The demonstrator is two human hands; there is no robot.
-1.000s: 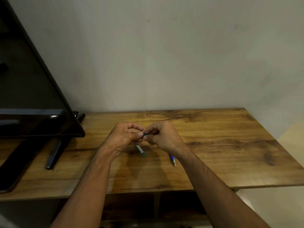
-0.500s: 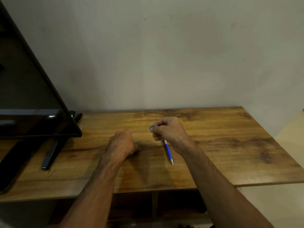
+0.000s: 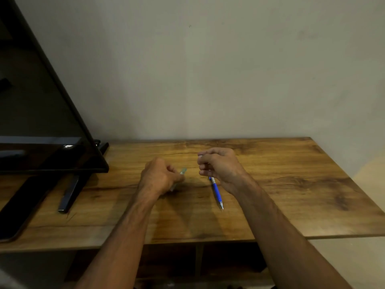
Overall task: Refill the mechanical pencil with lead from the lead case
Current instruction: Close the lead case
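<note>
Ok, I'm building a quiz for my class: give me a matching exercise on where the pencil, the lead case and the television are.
1 mechanical pencil
2 lead case
3 television

A stands at the left end of the table
B gripped by the left hand
C gripped by the right hand

Pairs: 1-C, 2-B, 3-A.

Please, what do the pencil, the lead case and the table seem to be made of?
Pencil: probably plastic, with a glossy blue barrel and a white section; the tip gleams silver, so likely metal.
Lead case: seemingly translucent plastic, pale greenish, but blurred, so uncertain.
Table: wood or wood-look laminate, matte brown with visible grain and dark knots.
</note>
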